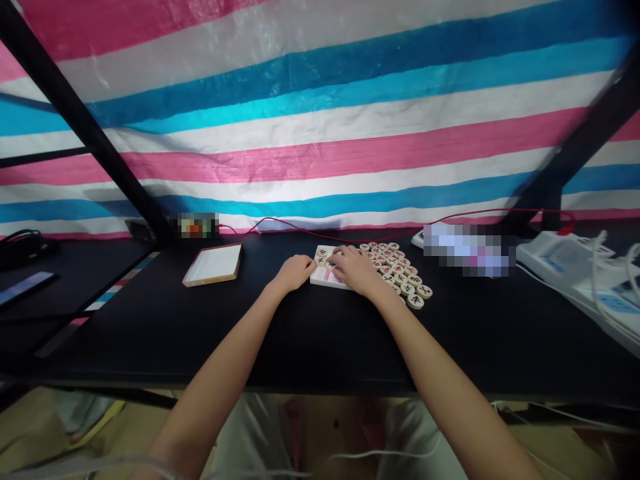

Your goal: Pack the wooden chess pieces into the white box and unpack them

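Note:
A small white box (320, 279) lies on the black table, with a few round Chinese chess pieces (323, 253) inside it. At its left edge, my left hand (296, 272) has its fingers curled against the box wall. My right hand (356, 268) reaches over the box from the right, thumb and fingers bent around a chess piece (331, 264) in it; the palm hides the box's right part. Just right of that hand, many loose Chinese chess pieces (395, 260) with red and black characters lie face up in close rows.
A shallow box lid (215, 264) with a white inside lies to the left. Red cable (320, 233) runs along the back edge. White power strips (580, 267) with cords stand at the right, and a phone (27, 288) lies far left. Black frame bars (100, 147) flank the striped sheet.

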Tool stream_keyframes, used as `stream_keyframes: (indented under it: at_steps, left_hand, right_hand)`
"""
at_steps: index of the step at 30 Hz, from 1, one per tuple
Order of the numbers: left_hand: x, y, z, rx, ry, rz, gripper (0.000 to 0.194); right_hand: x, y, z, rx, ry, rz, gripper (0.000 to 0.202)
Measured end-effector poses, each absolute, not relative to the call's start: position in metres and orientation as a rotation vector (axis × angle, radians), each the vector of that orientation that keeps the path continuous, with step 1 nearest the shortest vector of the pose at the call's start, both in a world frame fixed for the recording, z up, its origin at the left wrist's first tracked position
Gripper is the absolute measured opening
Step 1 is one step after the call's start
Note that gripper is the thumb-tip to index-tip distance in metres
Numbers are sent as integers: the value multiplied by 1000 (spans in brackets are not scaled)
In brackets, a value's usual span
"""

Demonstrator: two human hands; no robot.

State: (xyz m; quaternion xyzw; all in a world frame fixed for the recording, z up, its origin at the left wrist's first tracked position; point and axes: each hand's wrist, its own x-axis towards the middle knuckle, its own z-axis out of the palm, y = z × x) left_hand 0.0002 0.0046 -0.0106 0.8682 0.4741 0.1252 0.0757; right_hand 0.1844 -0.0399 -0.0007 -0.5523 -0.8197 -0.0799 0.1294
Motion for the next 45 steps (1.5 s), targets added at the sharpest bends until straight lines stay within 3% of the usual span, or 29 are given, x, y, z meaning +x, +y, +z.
stream_keyframes:
  at_steps: [8, 20, 31, 45]
  left_hand:
    - [1, 3, -8, 2608, 1437, 360, 43]
    - [1, 2, -7, 2603, 1416, 365, 43]
    - [-1, 3, -7, 2614, 1405, 367, 40]
    - [-1, 5, -9, 2622, 1434, 347, 41]
  right_hand:
    - [184, -38, -3, -1578, -2359, -309, 21]
    - [209, -82, 16, -1362, -2010, -154, 24]
    - [295, -172, -18, -1682, -1732, -185, 35]
    - [297, -179, -20, -1805, -1695, -241, 32]
